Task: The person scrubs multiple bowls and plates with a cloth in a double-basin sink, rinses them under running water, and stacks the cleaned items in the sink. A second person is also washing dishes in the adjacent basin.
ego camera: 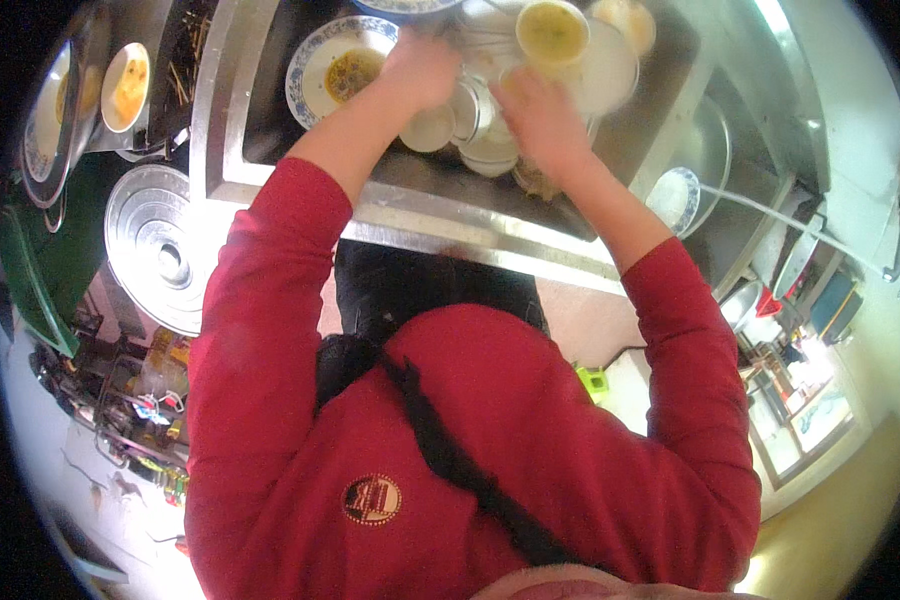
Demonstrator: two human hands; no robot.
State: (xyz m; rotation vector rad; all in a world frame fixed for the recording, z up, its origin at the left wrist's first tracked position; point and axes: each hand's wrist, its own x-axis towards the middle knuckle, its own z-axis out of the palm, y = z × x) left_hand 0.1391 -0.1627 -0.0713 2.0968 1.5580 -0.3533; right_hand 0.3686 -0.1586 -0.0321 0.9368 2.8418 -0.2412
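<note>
Both of my bare hands are over a metal sink (270, 37) crowded with used dishes. My left hand (424, 71), blurred, is at the right edge of a blue-patterned white plate (306, 79) with oily brown residue. Its fingers are hard to make out. Small white bowls (427, 129) lie just below it. My right hand (544, 120), also blurred, is among stacked bowls (489, 156), just below a bowl of yellowish liquid (553, 31). Whether either hand grips a dish cannot be told. A pale round dish (607, 71) lies right of the yellow bowl.
A metal rim (435, 217) runs along the sink's front. Left are a round aluminium lid (154, 232), an orange-stained bowl (125, 86) and a plate in a metal pan (49, 127). Rightward are a patterned bowl (675, 199), a thin pipe (787, 221) and a cleaver (799, 255).
</note>
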